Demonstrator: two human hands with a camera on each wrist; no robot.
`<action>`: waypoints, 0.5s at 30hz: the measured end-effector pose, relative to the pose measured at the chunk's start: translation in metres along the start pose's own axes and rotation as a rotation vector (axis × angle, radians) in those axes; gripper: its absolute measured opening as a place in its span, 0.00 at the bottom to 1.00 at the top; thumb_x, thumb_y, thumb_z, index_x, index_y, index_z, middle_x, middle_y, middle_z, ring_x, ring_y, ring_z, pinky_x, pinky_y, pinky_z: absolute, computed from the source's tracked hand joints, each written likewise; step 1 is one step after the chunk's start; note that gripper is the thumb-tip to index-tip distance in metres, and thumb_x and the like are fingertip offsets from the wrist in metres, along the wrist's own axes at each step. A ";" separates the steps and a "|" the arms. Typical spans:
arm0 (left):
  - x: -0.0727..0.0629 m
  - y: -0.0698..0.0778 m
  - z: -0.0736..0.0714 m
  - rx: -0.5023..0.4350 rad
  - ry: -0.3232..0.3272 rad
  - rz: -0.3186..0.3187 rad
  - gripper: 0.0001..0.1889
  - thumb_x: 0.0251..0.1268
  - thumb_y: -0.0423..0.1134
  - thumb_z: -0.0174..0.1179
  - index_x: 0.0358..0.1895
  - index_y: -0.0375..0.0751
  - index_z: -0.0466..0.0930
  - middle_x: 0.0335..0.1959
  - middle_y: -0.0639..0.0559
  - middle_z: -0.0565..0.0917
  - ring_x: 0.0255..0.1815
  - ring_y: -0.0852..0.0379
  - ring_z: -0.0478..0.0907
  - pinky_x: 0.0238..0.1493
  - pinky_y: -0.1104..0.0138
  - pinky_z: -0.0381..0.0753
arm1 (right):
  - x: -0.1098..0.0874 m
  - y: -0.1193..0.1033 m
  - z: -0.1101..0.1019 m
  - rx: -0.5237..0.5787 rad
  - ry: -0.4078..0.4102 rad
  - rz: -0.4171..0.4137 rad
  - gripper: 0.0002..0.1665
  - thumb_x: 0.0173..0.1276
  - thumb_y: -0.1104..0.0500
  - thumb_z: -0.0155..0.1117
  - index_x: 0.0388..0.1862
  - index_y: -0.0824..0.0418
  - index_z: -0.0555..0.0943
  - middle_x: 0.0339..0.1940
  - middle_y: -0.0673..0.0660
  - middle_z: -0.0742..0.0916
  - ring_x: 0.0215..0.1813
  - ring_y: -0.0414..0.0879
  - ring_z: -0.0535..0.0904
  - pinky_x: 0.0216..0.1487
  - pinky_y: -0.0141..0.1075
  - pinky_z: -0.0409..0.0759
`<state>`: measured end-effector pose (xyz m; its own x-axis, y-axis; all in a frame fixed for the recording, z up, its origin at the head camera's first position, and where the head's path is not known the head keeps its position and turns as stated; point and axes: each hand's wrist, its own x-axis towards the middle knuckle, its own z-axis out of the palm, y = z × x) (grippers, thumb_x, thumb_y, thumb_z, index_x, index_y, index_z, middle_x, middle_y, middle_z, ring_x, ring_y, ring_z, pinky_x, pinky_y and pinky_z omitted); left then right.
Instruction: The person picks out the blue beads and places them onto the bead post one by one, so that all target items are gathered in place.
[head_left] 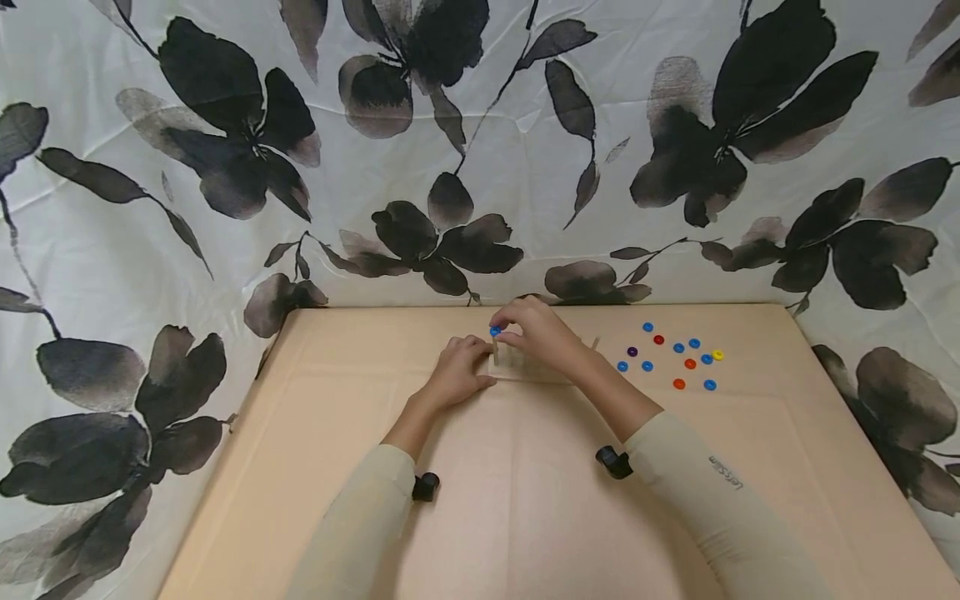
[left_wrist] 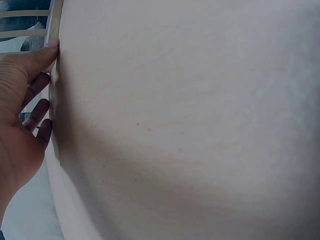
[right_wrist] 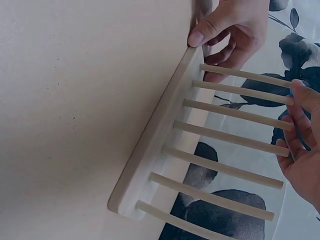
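Observation:
My left hand (head_left: 461, 371) holds the left end of a wooden peg rack (right_wrist: 160, 129), its thumb (right_wrist: 198, 38) on the long base's edge. Several thin upright pegs (right_wrist: 230, 111) rise in a row from that base. Between thumb and fingertips my right hand (head_left: 543, 333) pinches a small blue ring (head_left: 495, 331) at the top of a peg near the left end. Fingers mostly hide the ring in the right wrist view. In the head view, the right hand and forearm cover much of the rack.
Small rings lie scattered on the tabletop (head_left: 510, 500) right of the rack: several blue ones (head_left: 709, 385), a few red or orange ones (head_left: 678, 384), a purple one (head_left: 632, 352) and a yellow one (head_left: 717, 355). A floral cloth (head_left: 465, 100) hangs behind the table's far edge.

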<state>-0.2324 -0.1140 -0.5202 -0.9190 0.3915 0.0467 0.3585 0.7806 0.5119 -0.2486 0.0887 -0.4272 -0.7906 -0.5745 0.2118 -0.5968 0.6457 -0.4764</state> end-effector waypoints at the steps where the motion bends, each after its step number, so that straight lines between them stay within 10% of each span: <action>1: 0.000 0.000 0.000 -0.002 -0.003 0.000 0.27 0.60 0.45 0.76 0.62 0.41 0.82 0.60 0.47 0.81 0.62 0.43 0.72 0.66 0.49 0.71 | 0.000 0.000 0.000 -0.007 -0.002 -0.004 0.13 0.68 0.59 0.74 0.50 0.58 0.88 0.45 0.54 0.90 0.54 0.53 0.81 0.63 0.48 0.76; 15: 0.001 -0.001 0.002 -0.008 -0.016 -0.006 0.27 0.61 0.45 0.75 0.63 0.42 0.81 0.61 0.48 0.81 0.64 0.43 0.71 0.67 0.48 0.69 | 0.003 -0.003 0.000 -0.114 -0.023 -0.032 0.11 0.67 0.57 0.75 0.47 0.58 0.90 0.43 0.53 0.91 0.49 0.52 0.83 0.57 0.46 0.77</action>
<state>-0.2339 -0.1136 -0.5227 -0.9183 0.3948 0.0302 0.3520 0.7790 0.5189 -0.2488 0.0850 -0.4256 -0.7681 -0.6066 0.2049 -0.6346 0.6788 -0.3696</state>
